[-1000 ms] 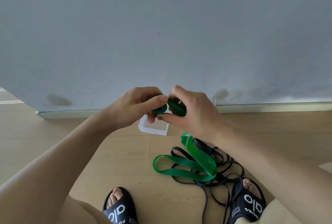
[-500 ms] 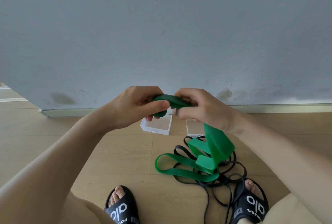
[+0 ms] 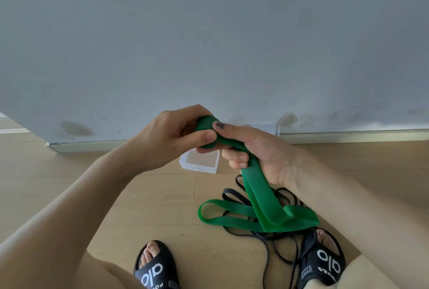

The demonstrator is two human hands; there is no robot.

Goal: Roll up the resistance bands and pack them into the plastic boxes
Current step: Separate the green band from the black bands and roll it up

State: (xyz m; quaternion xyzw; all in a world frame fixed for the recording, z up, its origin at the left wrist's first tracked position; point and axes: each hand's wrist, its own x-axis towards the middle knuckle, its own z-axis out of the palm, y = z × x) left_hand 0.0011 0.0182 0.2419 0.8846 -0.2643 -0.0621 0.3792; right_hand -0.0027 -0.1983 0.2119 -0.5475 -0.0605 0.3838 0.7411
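The left hand (image 3: pixel 171 136) pinches the rolled end of the green band (image 3: pixel 260 193); the right hand (image 3: pixel 257 151) grips its strip, which trails below to the floor.

A big grey wall (image 3: pixel 209 45) has dark smudges low down. A pale strip runs along its bottom. The floor (image 3: pixel 151 196) is light wood. Two black sandals (image 3: pixel 157 270) have white letters.

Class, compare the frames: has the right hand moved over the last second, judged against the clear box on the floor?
Yes. The right hand has dropped and turned palm-up, sliding down the green band; it now sits right of the clear box.
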